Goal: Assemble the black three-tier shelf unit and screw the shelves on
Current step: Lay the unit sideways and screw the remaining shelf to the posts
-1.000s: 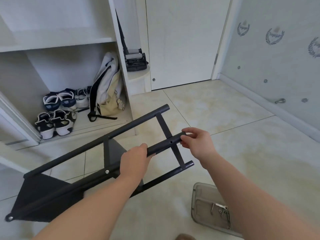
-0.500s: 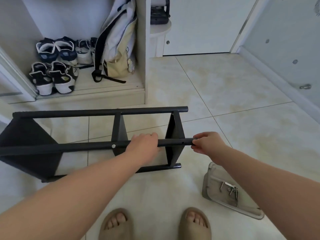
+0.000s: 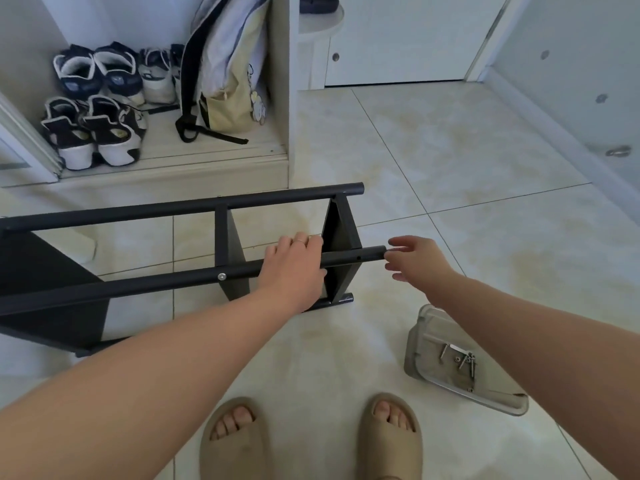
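Note:
The black shelf unit (image 3: pixel 138 285) lies on its side on the tiled floor, with two of its shelf panels standing on edge between the tubes. My left hand (image 3: pixel 294 268) rests on the near tube, fingers stretched over it, just left of the end shelf panel (image 3: pixel 341 237). A silver screw (image 3: pixel 222 276) sits in that tube, and an open hole (image 3: pixel 358 258) shows near its right end. My right hand (image 3: pixel 415 259) hovers at the tube's tip with fingers spread, holding nothing.
A clear plastic tray (image 3: pixel 426 341) with several loose screws (image 3: pixel 460 358) lies on the floor at the right, under my right forearm. My slippered feet (image 3: pixel 311 434) stand close to the frame. An open cabinet holds shoes (image 3: pixel 93 109) and a backpack (image 3: pixel 228 74).
The shelf unit has gone from being held tilted in the air to lying on the floor. My right hand has let go of the tube end and opened. My left hand's grip has loosened.

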The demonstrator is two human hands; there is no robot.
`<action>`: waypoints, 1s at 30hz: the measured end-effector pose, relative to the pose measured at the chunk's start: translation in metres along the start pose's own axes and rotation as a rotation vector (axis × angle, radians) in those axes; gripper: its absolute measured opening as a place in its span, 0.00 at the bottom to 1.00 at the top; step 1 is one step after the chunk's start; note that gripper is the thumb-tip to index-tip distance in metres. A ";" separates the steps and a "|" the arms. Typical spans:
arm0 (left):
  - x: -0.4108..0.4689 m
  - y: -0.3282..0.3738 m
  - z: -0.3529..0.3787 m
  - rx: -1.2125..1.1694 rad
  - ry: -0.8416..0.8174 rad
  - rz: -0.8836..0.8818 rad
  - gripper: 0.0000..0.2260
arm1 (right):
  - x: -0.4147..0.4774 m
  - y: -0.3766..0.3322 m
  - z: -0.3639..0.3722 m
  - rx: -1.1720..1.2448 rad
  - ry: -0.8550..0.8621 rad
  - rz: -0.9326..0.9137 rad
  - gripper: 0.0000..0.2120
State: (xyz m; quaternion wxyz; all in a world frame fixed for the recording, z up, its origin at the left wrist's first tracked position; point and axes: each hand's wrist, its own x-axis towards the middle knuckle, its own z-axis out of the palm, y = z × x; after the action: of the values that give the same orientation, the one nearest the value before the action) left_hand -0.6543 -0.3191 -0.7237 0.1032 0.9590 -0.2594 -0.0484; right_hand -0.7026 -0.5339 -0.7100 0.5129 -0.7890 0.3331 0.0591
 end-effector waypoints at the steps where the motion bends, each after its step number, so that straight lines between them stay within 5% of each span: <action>1: -0.001 0.007 -0.001 0.029 0.057 0.048 0.16 | -0.003 0.006 -0.006 -0.124 0.005 -0.051 0.17; 4: -0.003 0.034 -0.001 0.066 0.158 0.263 0.14 | -0.013 0.030 -0.027 -0.458 -0.018 -0.161 0.18; 10: -0.019 0.084 0.042 0.063 -0.117 0.577 0.14 | -0.016 0.096 -0.071 -0.807 -0.124 -0.111 0.17; 16: -0.027 0.119 0.099 0.087 -0.290 0.694 0.17 | 0.007 0.173 -0.098 -1.014 -0.180 0.084 0.19; 24: -0.013 0.146 0.172 0.151 -0.355 0.788 0.13 | 0.055 0.253 -0.088 -0.882 -0.216 0.173 0.16; 30: -0.013 0.136 0.192 0.078 -0.200 0.838 0.07 | 0.078 0.289 -0.069 -0.792 -0.080 0.217 0.09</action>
State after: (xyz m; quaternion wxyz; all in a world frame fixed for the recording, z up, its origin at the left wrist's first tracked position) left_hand -0.7603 -0.4607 -0.8799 0.0520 0.7646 -0.6367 -0.0853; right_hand -0.8288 -0.7011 -0.9342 0.1729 -0.8827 0.3456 0.2673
